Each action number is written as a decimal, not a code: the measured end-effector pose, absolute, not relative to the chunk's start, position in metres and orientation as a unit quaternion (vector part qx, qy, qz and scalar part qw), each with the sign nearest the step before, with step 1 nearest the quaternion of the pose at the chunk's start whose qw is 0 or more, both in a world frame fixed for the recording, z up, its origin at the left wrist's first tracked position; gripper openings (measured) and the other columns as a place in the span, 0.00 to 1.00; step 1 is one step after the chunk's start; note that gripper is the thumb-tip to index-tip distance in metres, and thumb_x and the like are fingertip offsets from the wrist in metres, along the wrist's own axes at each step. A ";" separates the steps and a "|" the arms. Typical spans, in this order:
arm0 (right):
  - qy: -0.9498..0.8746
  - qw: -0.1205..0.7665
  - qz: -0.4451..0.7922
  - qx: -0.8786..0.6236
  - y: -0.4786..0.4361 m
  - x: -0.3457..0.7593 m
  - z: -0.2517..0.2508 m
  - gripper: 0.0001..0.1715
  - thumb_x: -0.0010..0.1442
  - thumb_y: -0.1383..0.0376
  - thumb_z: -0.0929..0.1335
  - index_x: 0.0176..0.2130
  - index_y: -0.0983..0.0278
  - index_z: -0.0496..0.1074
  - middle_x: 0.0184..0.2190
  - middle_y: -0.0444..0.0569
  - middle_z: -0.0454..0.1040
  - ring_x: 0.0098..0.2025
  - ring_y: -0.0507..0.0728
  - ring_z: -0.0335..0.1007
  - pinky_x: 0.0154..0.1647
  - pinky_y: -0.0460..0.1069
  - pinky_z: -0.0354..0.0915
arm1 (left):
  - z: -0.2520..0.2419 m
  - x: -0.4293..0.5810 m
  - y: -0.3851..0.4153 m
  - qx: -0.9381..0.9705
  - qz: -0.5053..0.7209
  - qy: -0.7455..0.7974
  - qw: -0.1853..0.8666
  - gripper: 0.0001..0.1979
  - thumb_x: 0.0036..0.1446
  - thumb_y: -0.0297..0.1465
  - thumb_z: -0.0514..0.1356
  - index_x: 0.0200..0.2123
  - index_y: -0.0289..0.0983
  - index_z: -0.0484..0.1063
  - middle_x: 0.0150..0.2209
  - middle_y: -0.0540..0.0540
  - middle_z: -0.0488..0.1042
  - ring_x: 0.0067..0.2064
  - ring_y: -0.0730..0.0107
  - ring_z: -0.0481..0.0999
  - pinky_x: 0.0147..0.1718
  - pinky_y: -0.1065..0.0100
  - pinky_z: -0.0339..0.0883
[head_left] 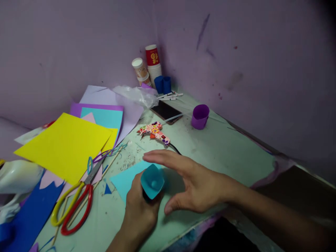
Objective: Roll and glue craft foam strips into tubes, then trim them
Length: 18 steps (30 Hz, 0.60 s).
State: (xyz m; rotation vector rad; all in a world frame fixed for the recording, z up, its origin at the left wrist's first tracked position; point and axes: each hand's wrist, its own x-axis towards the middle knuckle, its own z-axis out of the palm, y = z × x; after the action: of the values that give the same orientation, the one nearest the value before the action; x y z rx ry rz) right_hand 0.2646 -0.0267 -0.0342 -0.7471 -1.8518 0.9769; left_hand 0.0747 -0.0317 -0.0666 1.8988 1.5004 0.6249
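My left hand (pixel 139 210) is closed around a small light-blue paper cone cup (pixel 152 181), its open mouth tilted up toward me. A dark object shows just under the cone inside my fingers. My right hand (pixel 189 182) hovers beside the cone with fingers stretched out and thumb apart, holding nothing. Both hands are over a light-blue paper sheet (pixel 124 180) lying on the pale green table (pixel 223 147).
Scissors with yellow and red handles (pixel 76 201) lie left of my hands. Yellow (pixel 65 145), cyan, purple and blue sheets are stacked at left. A patterned glue gun (pixel 154 132), a phone (pixel 166 111), a purple cup (pixel 200 116) and paper cups (pixel 153 63) stand farther back.
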 end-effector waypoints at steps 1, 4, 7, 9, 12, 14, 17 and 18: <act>-0.766 0.433 0.382 -0.281 -0.023 0.261 -0.031 0.45 0.46 0.63 0.75 0.60 0.62 0.57 0.59 0.54 0.62 0.62 0.59 0.54 0.62 0.55 0.52 | -0.068 0.074 -0.031 0.726 0.241 0.561 0.318 0.21 0.45 0.38 0.62 0.43 0.36 0.68 0.42 0.39 0.75 0.43 0.50 0.74 0.39 0.56 0.68; -0.797 0.404 0.354 -0.275 -0.014 0.245 -0.031 0.49 0.43 0.59 0.76 0.59 0.67 0.58 0.58 0.58 0.62 0.61 0.60 0.56 0.61 0.54 0.54 | -0.073 0.072 -0.032 0.732 0.256 0.547 0.316 0.18 0.46 0.36 0.61 0.41 0.36 0.68 0.40 0.39 0.73 0.41 0.51 0.73 0.38 0.56 0.68; -0.805 0.389 0.327 -0.305 -0.012 0.233 -0.040 0.44 0.43 0.58 0.76 0.56 0.70 0.63 0.54 0.60 0.66 0.57 0.61 0.61 0.58 0.54 0.58 | -0.077 0.073 -0.033 0.751 0.278 0.507 0.319 0.21 0.47 0.28 0.59 0.47 0.36 0.64 0.43 0.40 0.70 0.45 0.53 0.70 0.43 0.56 0.66; -0.812 0.386 0.319 -0.301 -0.013 0.230 -0.046 0.36 0.48 0.61 0.75 0.53 0.70 0.65 0.51 0.59 0.69 0.54 0.60 0.63 0.55 0.54 0.60 | -0.078 0.071 -0.034 0.770 0.279 0.467 0.333 0.28 0.45 0.22 0.57 0.52 0.36 0.60 0.48 0.38 0.67 0.50 0.54 0.67 0.49 0.54 0.62; -0.823 0.376 0.317 -0.286 -0.014 0.230 -0.049 0.29 0.52 0.65 0.72 0.53 0.68 0.64 0.48 0.56 0.71 0.50 0.58 0.65 0.53 0.53 0.62 | -0.076 0.065 -0.033 0.788 0.274 0.436 0.337 0.30 0.45 0.19 0.55 0.54 0.35 0.58 0.50 0.37 0.65 0.53 0.54 0.63 0.52 0.53 0.59; -0.829 0.359 0.317 -0.289 -0.015 0.230 -0.047 0.28 0.53 0.66 0.71 0.53 0.66 0.64 0.47 0.55 0.71 0.49 0.57 0.66 0.51 0.52 0.63 | -0.075 0.060 -0.031 0.789 0.275 0.432 0.340 0.30 0.45 0.19 0.55 0.54 0.36 0.58 0.50 0.38 0.65 0.53 0.55 0.63 0.53 0.53 0.58; -0.835 0.336 0.317 -0.298 -0.017 0.230 -0.046 0.28 0.53 0.67 0.71 0.53 0.64 0.64 0.47 0.53 0.70 0.48 0.57 0.66 0.49 0.52 0.63 | -0.072 0.054 -0.028 0.783 0.277 0.426 0.357 0.29 0.44 0.19 0.56 0.53 0.35 0.61 0.51 0.39 0.65 0.53 0.56 0.62 0.54 0.54 0.58; -0.834 0.338 0.318 -0.300 -0.017 0.230 -0.046 0.27 0.53 0.67 0.71 0.52 0.63 0.64 0.46 0.52 0.70 0.48 0.57 0.66 0.49 0.52 0.63 | -0.071 0.053 -0.027 0.780 0.278 0.424 0.366 0.28 0.44 0.19 0.56 0.52 0.35 0.63 0.51 0.39 0.65 0.53 0.56 0.62 0.54 0.54 0.58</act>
State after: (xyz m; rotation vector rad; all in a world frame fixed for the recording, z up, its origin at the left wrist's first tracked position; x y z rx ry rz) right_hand 0.2300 -0.0172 -0.0461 -0.7824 -2.1722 0.8285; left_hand 0.0534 -0.0275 -0.0711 2.0053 1.0896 0.7142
